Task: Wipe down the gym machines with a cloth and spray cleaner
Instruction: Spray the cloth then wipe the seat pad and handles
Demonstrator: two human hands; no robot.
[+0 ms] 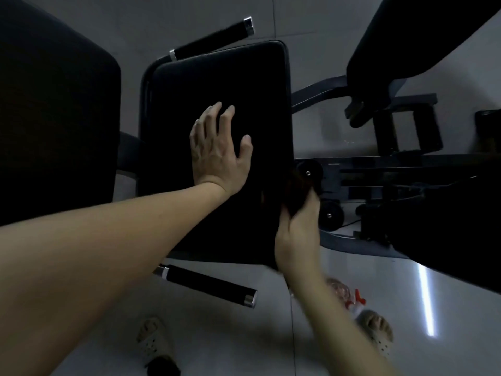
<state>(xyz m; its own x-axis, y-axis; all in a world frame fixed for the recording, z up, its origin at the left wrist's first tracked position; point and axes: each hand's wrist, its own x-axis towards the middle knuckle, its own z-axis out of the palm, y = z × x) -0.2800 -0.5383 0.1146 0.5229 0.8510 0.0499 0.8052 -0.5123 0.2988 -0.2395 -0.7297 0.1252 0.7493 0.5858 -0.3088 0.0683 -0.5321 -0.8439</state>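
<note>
My left forearm (pixel 95 256) fills the near foreground, and my left hand (pixel 219 150) lies flat with fingers spread on the black seat pad (pixel 217 85). My right hand (pixel 298 232) is clenched around a dark cloth (pixel 294 191) pressed against the pad's right edge (the cloth is blurred). The spray bottle (pixel 355 302) stands on the tiled floor (pixel 230 335) beside my right foot (pixel 376 332).

dark cloth (pixel 294 194) barely separable from the black seat pad (pixel 217 85) edge, right hand (pixel 296 234) motion-blurred around it; spray bottle (pixel 352 299) on the floor blurred, half behind the forearm; left-side pad (pixel 54 118) cut by the frame
</note>
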